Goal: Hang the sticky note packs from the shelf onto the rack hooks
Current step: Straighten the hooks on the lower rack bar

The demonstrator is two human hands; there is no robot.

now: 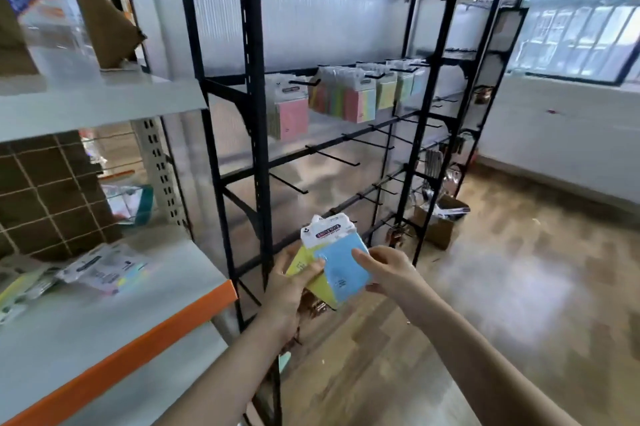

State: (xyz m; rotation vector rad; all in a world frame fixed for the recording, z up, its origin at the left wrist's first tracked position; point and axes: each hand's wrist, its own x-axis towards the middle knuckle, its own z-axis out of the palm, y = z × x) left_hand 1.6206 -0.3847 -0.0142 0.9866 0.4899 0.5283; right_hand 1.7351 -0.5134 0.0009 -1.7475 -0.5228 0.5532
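Down low in front of the black rack (254,134), 2 hands held sticky note packs together. The left hand (289,281) gripped a yellow pack (317,281) from the left side, with its thumb lying across the front. The right hand (389,268) pinched a blue pack (341,268) by its right edge, thumb on the front and fingers curled behind. The blue pack lay on top of the yellow pack and covered most of it, and its white header card (327,228) pointed up toward the rack. There may have been more packs in the bunch, but the picture was too blurry to tell. Higher up on the rack, a pink pack (289,112) hung from a hook (304,82) by itself. Just to its right, a row of hung packs (363,93) in pink, green, yellow and blue filled the next hooks. Below them, rows of bare hooks (332,157) stuck out from the bars. To the left stood a grey shelf with an orange edge (138,342). More loose packs (104,268) lay on it near the back, well apart from the hands. A brown cardboard box (104,16) sat on the higher shelf board, tipped and partly open. Far off on the wooden floor (519,287), by the far end of the rack, another open box (440,223) rested with shiny things in it. Big windows (581,9) let in light on the right.
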